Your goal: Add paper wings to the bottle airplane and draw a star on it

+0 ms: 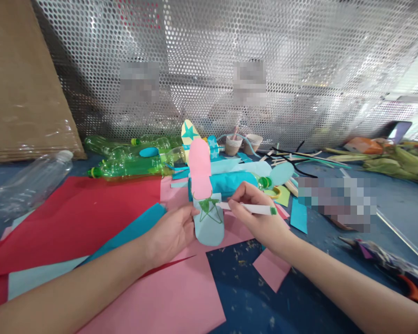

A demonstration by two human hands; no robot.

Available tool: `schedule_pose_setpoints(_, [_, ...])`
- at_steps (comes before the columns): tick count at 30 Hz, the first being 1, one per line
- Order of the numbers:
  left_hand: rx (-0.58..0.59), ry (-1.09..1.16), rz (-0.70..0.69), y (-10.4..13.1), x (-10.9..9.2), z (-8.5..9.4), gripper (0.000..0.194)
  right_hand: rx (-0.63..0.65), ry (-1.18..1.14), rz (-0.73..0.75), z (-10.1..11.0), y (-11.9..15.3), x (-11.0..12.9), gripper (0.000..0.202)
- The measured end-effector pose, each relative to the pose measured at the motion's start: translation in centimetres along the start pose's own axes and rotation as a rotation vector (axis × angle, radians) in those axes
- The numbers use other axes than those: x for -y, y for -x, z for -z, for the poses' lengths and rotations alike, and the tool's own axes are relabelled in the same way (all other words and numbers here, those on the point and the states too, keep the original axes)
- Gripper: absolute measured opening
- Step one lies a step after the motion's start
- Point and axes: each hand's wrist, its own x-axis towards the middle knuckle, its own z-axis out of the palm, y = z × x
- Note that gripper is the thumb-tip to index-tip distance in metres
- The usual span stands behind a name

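Observation:
My left hand (177, 229) pinches the left edge of a pale blue paper wing (210, 234) with a rounded end. Green marker lines form a star on this wing, and part of the star is coloured in. My right hand (257, 213) grips a white marker (252, 208) with a green end, its tip at the right side of the star. The wing joins a bottle wrapped in blue paper (231, 182), which lies crosswise behind my hands. From the bottle's other side a pink paper wing (199, 162) stands up. A pale blue oval (281, 174) sits near the bottle's green cap.
Red paper (125, 199) and pink paper (160, 297) cover the left and front. Green plastic bottles (135, 167) and a clear bottle (31, 181) lie at the left. Small cups (233, 145) stand behind. A glue gun (386, 264) lies at the right, near corn husks (400, 160).

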Motion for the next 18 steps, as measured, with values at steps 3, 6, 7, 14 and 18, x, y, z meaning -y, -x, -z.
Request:
schedule_pose_setpoints(3, [0.007, 0.003, 0.004, -0.03, 0.03, 0.09, 0.025, -0.003, -0.001, 0.006, -0.02, 0.01, -0.12, 0.016])
schedule_pose_setpoints(6, [0.0, 0.001, 0.0, -0.09, 0.11, 0.16, 0.025, 0.0, -0.01, 0.006, -0.05, 0.06, -0.23, 0.015])
schedule_pose_setpoints(7, [-0.005, -0.002, -0.001, -0.09, 0.12, 0.15, 0.025, 0.012, -0.016, 0.003, -0.06, 0.08, -0.24, 0.014])
schedule_pose_setpoints(14, [0.005, -0.012, -0.014, 0.02, 0.06, 0.03, 0.023, 0.023, -0.03, -0.008, -0.06, 0.22, -0.27, 0.014])
schedule_pose_setpoints(18, [0.019, -0.012, -0.015, 0.0, 0.14, 0.26, 0.019, 0.037, -0.056, -0.007, -0.16, 0.13, -0.28, 0.014])
